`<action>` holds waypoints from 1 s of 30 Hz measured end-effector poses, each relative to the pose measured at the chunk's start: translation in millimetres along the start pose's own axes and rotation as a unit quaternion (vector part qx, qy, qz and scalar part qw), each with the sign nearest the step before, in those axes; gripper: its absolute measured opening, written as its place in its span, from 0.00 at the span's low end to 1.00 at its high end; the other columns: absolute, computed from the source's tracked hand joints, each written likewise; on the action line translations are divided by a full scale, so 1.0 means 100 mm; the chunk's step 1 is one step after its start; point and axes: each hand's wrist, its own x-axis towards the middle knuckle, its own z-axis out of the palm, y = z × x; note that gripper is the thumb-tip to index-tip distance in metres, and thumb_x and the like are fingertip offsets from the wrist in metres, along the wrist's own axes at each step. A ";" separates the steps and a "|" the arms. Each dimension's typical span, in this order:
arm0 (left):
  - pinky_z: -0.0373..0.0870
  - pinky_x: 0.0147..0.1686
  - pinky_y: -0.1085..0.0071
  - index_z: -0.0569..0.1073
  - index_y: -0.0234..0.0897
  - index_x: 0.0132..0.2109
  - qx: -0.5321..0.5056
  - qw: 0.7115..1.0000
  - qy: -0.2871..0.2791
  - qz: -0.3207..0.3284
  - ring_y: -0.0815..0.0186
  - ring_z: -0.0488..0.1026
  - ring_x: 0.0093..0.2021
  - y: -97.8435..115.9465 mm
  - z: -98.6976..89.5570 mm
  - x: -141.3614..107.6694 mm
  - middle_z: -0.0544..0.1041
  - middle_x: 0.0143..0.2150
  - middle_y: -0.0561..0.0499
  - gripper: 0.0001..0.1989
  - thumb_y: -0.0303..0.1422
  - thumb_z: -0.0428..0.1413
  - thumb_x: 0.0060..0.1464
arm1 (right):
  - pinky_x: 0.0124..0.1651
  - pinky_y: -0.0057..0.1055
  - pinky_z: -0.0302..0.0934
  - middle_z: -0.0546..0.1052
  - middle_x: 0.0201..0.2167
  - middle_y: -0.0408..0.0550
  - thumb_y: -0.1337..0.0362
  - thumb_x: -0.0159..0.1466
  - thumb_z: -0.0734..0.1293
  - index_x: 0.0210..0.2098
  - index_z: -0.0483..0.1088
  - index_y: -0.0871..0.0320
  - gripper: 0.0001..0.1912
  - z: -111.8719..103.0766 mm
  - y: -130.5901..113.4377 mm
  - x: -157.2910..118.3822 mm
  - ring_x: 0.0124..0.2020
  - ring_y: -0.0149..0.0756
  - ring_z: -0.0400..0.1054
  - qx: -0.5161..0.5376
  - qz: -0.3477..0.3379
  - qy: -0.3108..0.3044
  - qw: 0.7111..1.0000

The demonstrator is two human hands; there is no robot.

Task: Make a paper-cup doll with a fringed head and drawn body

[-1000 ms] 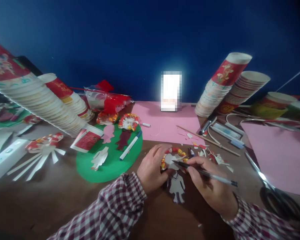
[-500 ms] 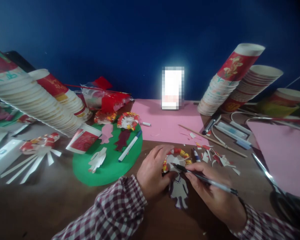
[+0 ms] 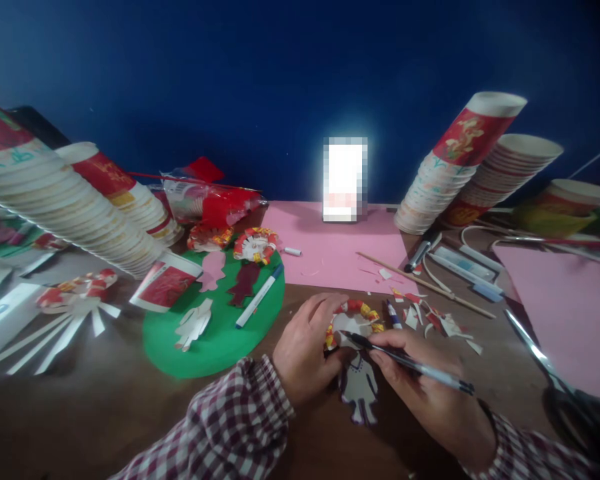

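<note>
A paper doll (image 3: pixel 359 381) lies on the brown table, its head ringed with curled red and yellow paper and its white dress outlined in dark purple. My left hand (image 3: pixel 307 343) grips the left edge of its head, thumb near the neck. In my right hand (image 3: pixel 433 380) is a black-tipped pen (image 3: pixel 415 363), slanting with its tip at the white middle of the head. The side of the right hand rests by the doll's right edge. A dark marker (image 3: pixel 393 313) lies just beyond the doll.
A green paper disc (image 3: pixel 165 353) at left carries cut paper figures and a marker (image 3: pixel 259 297). Scissors (image 3: pixel 545 360), paper scraps (image 3: pixel 443 320) and a thin stick (image 3: pixel 460 303) lie at right. Tall paper cup stacks (image 3: pixel 443 160) lean on both sides. Pink paper (image 3: pixel 310 267) lies behind.
The pen tip has shifted very slightly on the doll's head. Both hands keep their hold, and the whole view has tilted a little.
</note>
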 end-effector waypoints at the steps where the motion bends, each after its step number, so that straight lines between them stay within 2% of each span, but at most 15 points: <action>1: 0.63 0.57 0.56 0.58 0.41 0.60 0.000 1.000 0.001 0.000 0.56 0.62 0.58 0.00 0.00 0.00 0.66 0.57 0.46 0.31 0.29 0.58 0.49 | 0.35 0.30 0.69 0.79 0.32 0.46 0.62 0.64 0.63 0.39 0.70 0.54 0.06 0.00 0.00 0.00 0.33 0.36 0.75 0.002 0.001 0.001 1.000; 30: 0.59 0.59 0.62 0.58 0.39 0.60 -0.001 1.000 -0.021 -0.011 0.60 0.60 0.59 0.01 -0.03 0.01 0.65 0.57 0.47 0.34 0.25 0.58 0.45 | 0.40 0.28 0.68 0.79 0.35 0.44 0.64 0.64 0.64 0.41 0.71 0.54 0.06 0.01 0.01 0.01 0.37 0.34 0.74 0.011 0.025 -0.003 1.000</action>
